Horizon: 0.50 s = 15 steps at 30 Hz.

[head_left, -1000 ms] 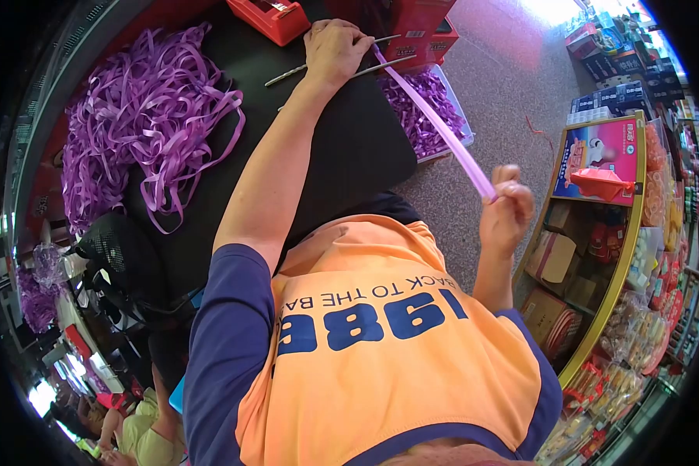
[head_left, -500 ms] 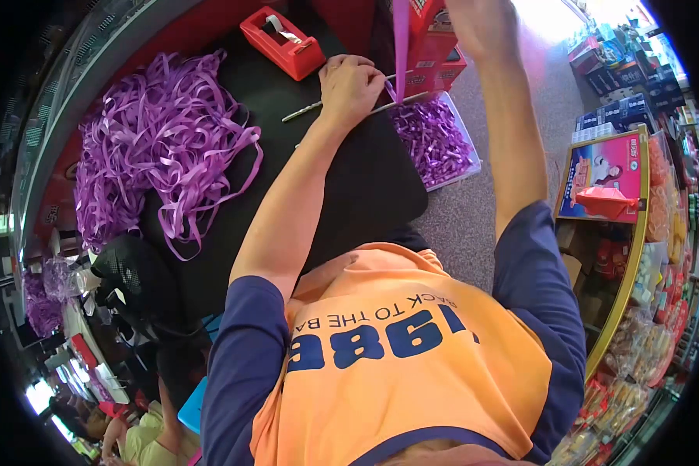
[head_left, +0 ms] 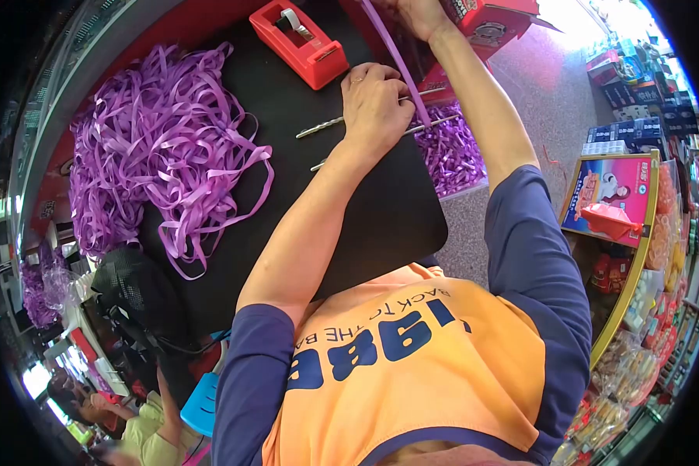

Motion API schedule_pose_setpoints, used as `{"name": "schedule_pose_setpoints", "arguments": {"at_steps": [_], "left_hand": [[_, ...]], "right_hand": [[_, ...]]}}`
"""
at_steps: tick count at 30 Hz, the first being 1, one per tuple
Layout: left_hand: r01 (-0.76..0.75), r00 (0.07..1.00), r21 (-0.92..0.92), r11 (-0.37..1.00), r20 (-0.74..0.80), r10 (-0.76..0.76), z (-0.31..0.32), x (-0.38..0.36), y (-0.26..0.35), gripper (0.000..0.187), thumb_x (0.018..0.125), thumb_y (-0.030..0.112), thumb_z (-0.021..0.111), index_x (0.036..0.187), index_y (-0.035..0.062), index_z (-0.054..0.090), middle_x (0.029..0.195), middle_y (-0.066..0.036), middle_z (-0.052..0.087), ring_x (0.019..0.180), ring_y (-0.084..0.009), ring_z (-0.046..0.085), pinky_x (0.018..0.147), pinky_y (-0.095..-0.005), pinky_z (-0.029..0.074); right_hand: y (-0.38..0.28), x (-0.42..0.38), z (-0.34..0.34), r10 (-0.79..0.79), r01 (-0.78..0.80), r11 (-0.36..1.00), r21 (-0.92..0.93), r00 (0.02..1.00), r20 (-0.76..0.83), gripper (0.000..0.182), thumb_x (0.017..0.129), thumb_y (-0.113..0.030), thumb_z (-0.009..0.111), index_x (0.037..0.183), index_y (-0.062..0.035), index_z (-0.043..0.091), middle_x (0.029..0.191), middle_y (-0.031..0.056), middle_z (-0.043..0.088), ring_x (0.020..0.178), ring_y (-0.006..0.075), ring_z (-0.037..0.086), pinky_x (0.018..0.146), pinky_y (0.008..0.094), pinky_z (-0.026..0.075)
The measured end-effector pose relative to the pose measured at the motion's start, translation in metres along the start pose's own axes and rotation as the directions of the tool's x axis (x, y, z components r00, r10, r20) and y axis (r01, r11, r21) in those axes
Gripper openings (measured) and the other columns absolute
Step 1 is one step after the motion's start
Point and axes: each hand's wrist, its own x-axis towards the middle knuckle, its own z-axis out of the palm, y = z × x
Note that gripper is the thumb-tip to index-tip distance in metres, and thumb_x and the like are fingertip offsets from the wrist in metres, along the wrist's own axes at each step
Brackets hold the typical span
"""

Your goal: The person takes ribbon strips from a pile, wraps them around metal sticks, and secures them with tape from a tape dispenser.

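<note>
My left hand [head_left: 377,110] is closed, its fingers curled over two thin metal rods at the edge of the black table [head_left: 380,210]. The upper rod [head_left: 318,128] looks twisted like a drill bit. A purple ribbon [head_left: 400,62] runs taut from the lower rod up towards the top edge. There my right hand [head_left: 419,14] is closed on it, its fingertips partly cut off by the frame. On the left of the table lies a big loose heap of purple ribbon [head_left: 163,147]. Below the rods' ends, a box holds short curled purple pieces [head_left: 450,155].
A red tape dispenser [head_left: 307,43] stands just beyond my left hand. Red printed boxes [head_left: 493,23] are beside my right arm. To the right are a display case [head_left: 610,194] and packed goods. A black mesh bag [head_left: 136,291] and a seated person [head_left: 144,431] are at lower left.
My right hand has moved left and towards the top edge, tilting the ribbon leftward. My left hand stays on the rods. The camera view has shifted slightly.
</note>
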Motion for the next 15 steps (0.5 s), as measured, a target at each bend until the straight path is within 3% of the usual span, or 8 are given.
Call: {"name": "schedule_pose_setpoints", "arguments": {"at_steps": [1, 3, 8, 10, 11, 13, 14, 15], "left_hand": [[0.006, 1.0, 0.002, 1.0, 0.004, -0.006, 0.001, 0.0, 0.0, 0.018, 0.064, 0.016, 0.065, 0.079, 0.0079, 0.073, 0.103, -0.003, 0.063, 0.108, -0.0247, 0.049, 0.095, -0.0404, 0.035], [0.014, 0.998, -0.038, 0.999, -0.053, -0.016, 0.003, -0.001, 0.0, 0.016, 0.063, 0.013, 0.066, 0.076, 0.0058, 0.072, 0.102, -0.005, 0.063, 0.106, -0.0261, 0.05, 0.093, -0.0396, 0.036], [0.053, 0.996, -0.055, 0.997, -0.069, -0.057, 0.004, 0.001, 0.003, 0.013, 0.061, 0.008, 0.067, 0.073, 0.0062, 0.07, 0.104, -0.006, 0.06, 0.105, -0.0276, 0.05, 0.091, -0.0399, 0.038], [0.055, 0.994, -0.059, 0.997, -0.095, -0.06, 0.004, 0.002, 0.004, 0.012, 0.06, 0.007, 0.067, 0.072, 0.0073, 0.07, 0.104, -0.006, 0.06, 0.105, -0.0279, 0.05, 0.091, -0.0401, 0.038], [0.039, 0.995, -0.071, 0.997, -0.086, -0.045, 0.002, 0.001, 0.004, 0.013, 0.061, 0.006, 0.067, 0.073, 0.0088, 0.07, 0.105, -0.006, 0.059, 0.106, -0.0279, 0.049, 0.091, -0.0403, 0.038], [0.021, 0.997, -0.084, 0.996, -0.073, -0.028, 0.001, 0.0, 0.004, 0.014, 0.061, 0.006, 0.067, 0.074, 0.0103, 0.07, 0.106, -0.005, 0.058, 0.107, -0.0278, 0.049, 0.091, -0.0404, 0.038], [0.023, 0.997, -0.067, 0.997, -0.071, -0.028, 0.002, 0.0, 0.004, 0.014, 0.061, 0.007, 0.068, 0.074, 0.0115, 0.071, 0.106, -0.005, 0.059, 0.107, -0.0276, 0.049, 0.092, -0.0405, 0.038], [0.024, 0.997, -0.05, 0.998, -0.07, -0.028, 0.002, 0.0, 0.004, 0.015, 0.061, 0.007, 0.068, 0.075, 0.0126, 0.071, 0.106, -0.005, 0.059, 0.108, -0.0273, 0.048, 0.092, -0.0406, 0.037]], "right_hand": [[0.011, 0.0, -0.006, 0.004, -0.004, 1.0, 0.006, 1.0, 0.0, 0.067, 0.093, -0.061, 0.023, 0.137, -0.0118, 0.036, 0.105, 0.0165, 0.066, 0.09, 0.0163, 0.059, 0.086, 0.0296, 0.039], [0.027, -0.004, 0.003, 0.072, -0.081, 0.997, -0.02, 0.953, -0.294, 0.07, 0.092, -0.063, 0.022, 0.14, -0.0134, 0.032, 0.111, 0.0161, 0.064, 0.106, 0.0213, 0.056, 0.098, 0.0379, 0.031], [0.058, -0.01, -0.003, 0.131, -0.112, 0.99, 0.081, 0.945, -0.299, 0.07, 0.092, -0.062, 0.025, 0.142, -0.0134, 0.027, 0.114, 0.0179, 0.062, 0.113, 0.0255, 0.053, 0.099, 0.0408, 0.031], [0.062, -0.017, 0.008, 0.225, -0.144, 0.959, 0.244, 0.909, -0.349, 0.069, 0.093, -0.06, 0.028, 0.142, -0.0128, 0.027, 0.114, 0.018, 0.061, 0.116, 0.027, 0.051, 0.1, 0.0421, 0.031], [0.067, -0.02, 0.005, 0.225, -0.142, 0.959, 0.246, 0.909, -0.35, 0.069, 0.093, -0.06, 0.028, 0.142, -0.0128, 0.027, 0.114, 0.018, 0.061, 0.116, 0.027, 0.051, 0.1, 0.0421, 0.031], [0.093, -0.033, -0.005, 0.224, -0.13, 0.963, 0.236, 0.873, -0.433, 0.05, 0.097, -0.041, 0.037, 0.13, -0.0036, 0.045, 0.11, 0.0192, 0.061, 0.102, 0.026, 0.058, 0.088, 0.0391, 0.045], [0.104, -0.043, -0.006, 0.223, -0.128, 0.963, 0.237, 0.872, -0.436, 0.05, 0.097, -0.041, 0.037, 0.13, -0.0036, 0.045, 0.11, 0.0192, 0.061, 0.102, 0.026, 0.058, 0.088, 0.0391, 0.045], [0.115, -0.056, -0.004, 0.184, -0.148, 0.982, 0.113, 0.87, -0.457, 0.049, 0.097, -0.04, 0.038, 0.13, -0.005, 0.045, 0.112, 0.0174, 0.06, 0.104, 0.0246, 0.057, 0.089, 0.0378, 0.045]]}}
